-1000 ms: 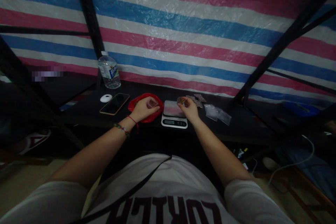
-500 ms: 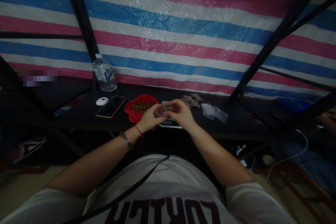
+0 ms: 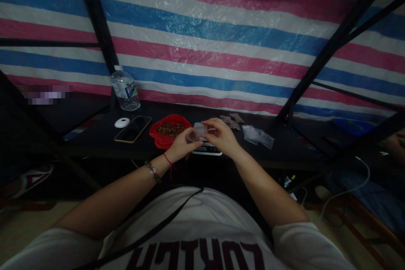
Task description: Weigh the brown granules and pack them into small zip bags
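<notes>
My left hand is closed on a small clear, rounded plastic piece, whose kind I cannot make out. My right hand pinches a small whitish see-through plastic piece, held up against the first. Both hands are above a small digital scale, whose dark display faces me and whose top they partly cover. Just left of the hands is a red tray of brown dried bits. Several filled small bags lie beyond my right hand, and flat clear bags are to its right.
On the black table at the left are a phone, a white round case and a clear bottle. A striped plastic sheet hangs behind, between black metal posts. Another person's arm shows at the far right.
The whitish plastic piece now shows upright between my hands, where the fingers and a brownish piece were before. My hands have shifted only slightly.
</notes>
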`<act>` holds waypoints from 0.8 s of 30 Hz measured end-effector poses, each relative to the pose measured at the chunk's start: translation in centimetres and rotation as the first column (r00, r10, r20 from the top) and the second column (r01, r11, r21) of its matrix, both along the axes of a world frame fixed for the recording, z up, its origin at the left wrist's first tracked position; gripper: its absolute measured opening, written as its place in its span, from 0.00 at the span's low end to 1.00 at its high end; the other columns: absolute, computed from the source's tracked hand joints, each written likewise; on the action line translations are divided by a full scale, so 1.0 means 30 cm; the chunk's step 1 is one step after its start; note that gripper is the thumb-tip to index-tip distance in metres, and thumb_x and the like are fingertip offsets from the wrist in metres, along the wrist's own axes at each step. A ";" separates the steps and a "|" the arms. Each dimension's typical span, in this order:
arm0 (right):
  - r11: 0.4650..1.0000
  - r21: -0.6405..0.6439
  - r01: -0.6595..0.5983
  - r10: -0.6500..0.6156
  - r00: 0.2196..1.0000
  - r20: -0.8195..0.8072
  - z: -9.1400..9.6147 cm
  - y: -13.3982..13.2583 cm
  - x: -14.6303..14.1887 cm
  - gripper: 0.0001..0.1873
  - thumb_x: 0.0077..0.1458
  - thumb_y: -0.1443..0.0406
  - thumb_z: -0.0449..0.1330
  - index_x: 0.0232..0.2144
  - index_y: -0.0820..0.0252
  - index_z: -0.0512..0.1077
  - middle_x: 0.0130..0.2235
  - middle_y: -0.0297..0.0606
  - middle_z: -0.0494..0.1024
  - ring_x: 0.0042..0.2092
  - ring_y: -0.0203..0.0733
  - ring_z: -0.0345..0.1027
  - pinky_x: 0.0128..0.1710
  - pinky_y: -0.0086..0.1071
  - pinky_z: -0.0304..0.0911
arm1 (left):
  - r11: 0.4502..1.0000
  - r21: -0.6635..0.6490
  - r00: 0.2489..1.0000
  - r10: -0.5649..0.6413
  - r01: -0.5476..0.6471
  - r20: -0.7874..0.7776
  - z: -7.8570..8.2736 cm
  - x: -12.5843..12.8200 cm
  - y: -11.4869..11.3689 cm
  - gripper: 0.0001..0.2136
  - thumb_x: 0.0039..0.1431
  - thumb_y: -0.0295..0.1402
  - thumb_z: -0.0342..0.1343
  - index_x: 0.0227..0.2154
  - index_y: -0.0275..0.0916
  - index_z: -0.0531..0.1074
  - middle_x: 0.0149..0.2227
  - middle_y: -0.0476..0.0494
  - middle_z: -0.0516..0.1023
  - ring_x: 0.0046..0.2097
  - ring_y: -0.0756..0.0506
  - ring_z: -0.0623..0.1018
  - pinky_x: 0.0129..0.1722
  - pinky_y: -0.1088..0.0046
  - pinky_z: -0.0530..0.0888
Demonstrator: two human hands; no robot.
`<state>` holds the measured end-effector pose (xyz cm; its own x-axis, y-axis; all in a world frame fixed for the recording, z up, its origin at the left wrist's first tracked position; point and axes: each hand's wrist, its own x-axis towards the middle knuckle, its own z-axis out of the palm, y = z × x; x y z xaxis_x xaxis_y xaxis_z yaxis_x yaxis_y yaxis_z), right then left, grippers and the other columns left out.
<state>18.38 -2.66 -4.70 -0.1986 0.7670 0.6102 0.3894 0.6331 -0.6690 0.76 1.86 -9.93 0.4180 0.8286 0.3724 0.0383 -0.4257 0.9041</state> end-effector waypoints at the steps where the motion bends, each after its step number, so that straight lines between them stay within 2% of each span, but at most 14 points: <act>1: 1.000 -0.005 0.006 -0.006 1.000 0.013 0.000 0.000 0.005 0.22 0.47 0.68 0.63 0.47 0.50 0.74 0.47 0.40 0.72 0.46 0.42 0.68 0.42 0.36 0.71 | 1.000 -0.007 1.000 0.006 -0.006 0.023 0.006 -0.004 0.003 0.19 0.43 0.43 0.63 0.36 0.38 0.68 0.38 0.43 0.75 0.41 0.44 0.75 0.43 0.67 0.71; 4: 0.997 -0.071 0.008 -0.004 0.998 0.056 -0.013 0.013 0.020 0.29 0.45 0.70 0.62 0.52 0.51 0.70 0.51 0.41 0.71 0.46 0.42 0.69 0.41 0.34 0.70 | 0.993 -0.095 0.992 -0.058 0.069 0.115 0.022 -0.018 0.011 0.16 0.44 0.40 0.64 0.33 0.37 0.69 0.32 0.47 0.73 0.35 0.48 0.74 0.37 0.72 0.70; 7: 0.984 -0.178 -0.004 0.013 0.999 0.050 -0.053 0.066 0.041 0.36 0.44 0.73 0.58 0.58 0.54 0.63 0.50 0.42 0.73 0.44 0.40 0.71 0.41 0.33 0.69 | 0.931 -0.273 0.947 -0.164 0.241 0.275 0.032 -0.030 0.012 0.16 0.44 0.39 0.64 0.32 0.36 0.69 0.26 0.50 0.72 0.27 0.52 0.71 0.29 0.76 0.67; 8: 0.980 -0.196 0.020 -0.010 0.999 0.051 -0.070 0.092 0.051 0.37 0.44 0.73 0.58 0.59 0.56 0.62 0.48 0.42 0.74 0.44 0.39 0.71 0.42 0.33 0.69 | 0.900 -0.325 0.924 -0.175 0.290 0.341 0.034 -0.033 0.012 0.16 0.44 0.39 0.64 0.33 0.36 0.69 0.25 0.50 0.72 0.26 0.52 0.70 0.27 0.76 0.66; 10: 0.971 -0.181 0.157 -0.139 0.984 0.109 -0.107 0.151 0.071 0.35 0.43 0.74 0.58 0.57 0.60 0.64 0.46 0.43 0.75 0.44 0.41 0.71 0.44 0.35 0.68 | 0.830 -0.405 0.867 -0.173 0.384 0.468 0.035 -0.040 0.013 0.16 0.44 0.39 0.64 0.34 0.36 0.69 0.25 0.50 0.72 0.26 0.51 0.71 0.26 0.76 0.65; 13: 0.905 -0.136 0.402 -0.363 0.899 0.246 -0.157 0.229 0.097 0.26 0.44 0.71 0.61 0.49 0.63 0.72 0.45 0.44 0.77 0.47 0.45 0.71 0.51 0.39 0.64 | 0.696 -0.461 0.758 -0.186 0.551 0.625 0.036 -0.052 0.016 0.17 0.46 0.41 0.62 0.36 0.36 0.70 0.26 0.49 0.71 0.26 0.50 0.71 0.27 0.74 0.66; 16: 0.867 -0.139 0.479 -0.407 0.840 0.359 -0.190 0.269 0.104 0.24 0.44 0.69 0.63 0.47 0.62 0.73 0.47 0.46 0.77 0.49 0.48 0.70 0.53 0.41 0.62 | 0.564 -0.440 0.652 -0.250 0.699 0.716 0.041 -0.067 0.016 0.20 0.46 0.45 0.61 0.37 0.35 0.70 0.28 0.48 0.69 0.27 0.50 0.69 0.28 0.73 0.66; 19: 0.850 -0.069 0.522 -0.471 0.813 0.342 -0.186 0.263 0.094 0.30 0.43 0.66 0.66 0.51 0.62 0.70 0.52 0.49 0.72 0.56 0.52 0.63 0.58 0.46 0.56 | 0.483 -0.409 0.591 -0.321 0.774 0.740 0.050 -0.078 0.009 0.23 0.45 0.49 0.61 0.38 0.35 0.69 0.28 0.48 0.67 0.26 0.51 0.67 0.27 0.74 0.64; 21: 0.864 0.002 0.503 -0.488 0.839 0.240 -0.159 0.237 0.079 0.31 0.45 0.64 0.65 0.54 0.61 0.68 0.55 0.49 0.69 0.58 0.51 0.60 0.59 0.47 0.53 | 0.447 -0.410 0.578 -0.357 0.795 0.734 0.053 -0.079 0.002 0.24 0.45 0.50 0.60 0.38 0.34 0.69 0.28 0.48 0.66 0.26 0.51 0.66 0.26 0.74 0.63; 22: 0.890 0.034 0.455 -0.453 0.872 0.186 -0.140 0.217 0.069 0.29 0.48 0.63 0.64 0.54 0.60 0.68 0.55 0.48 0.69 0.59 0.50 0.59 0.60 0.46 0.53 | 0.431 -0.415 0.577 -0.373 0.801 0.727 0.052 -0.077 -0.001 0.24 0.45 0.50 0.60 0.38 0.34 0.69 0.28 0.48 0.66 0.26 0.51 0.66 0.26 0.74 0.63; 24: 0.957 0.075 0.282 -0.289 0.949 0.123 -0.097 0.166 0.044 0.21 0.53 0.62 0.61 0.50 0.57 0.71 0.54 0.45 0.70 0.58 0.46 0.60 0.60 0.43 0.54 | 0.408 -0.428 0.580 -0.406 0.806 0.706 0.045 -0.070 -0.008 0.24 0.46 0.51 0.58 0.38 0.34 0.70 0.27 0.47 0.67 0.26 0.51 0.66 0.26 0.74 0.62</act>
<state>19.70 2.31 -7.62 -0.0578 0.7686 0.6371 0.6416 0.5175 -0.5661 -1.33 1.62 -8.57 0.8683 0.4728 0.1503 -0.4242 0.5505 0.7190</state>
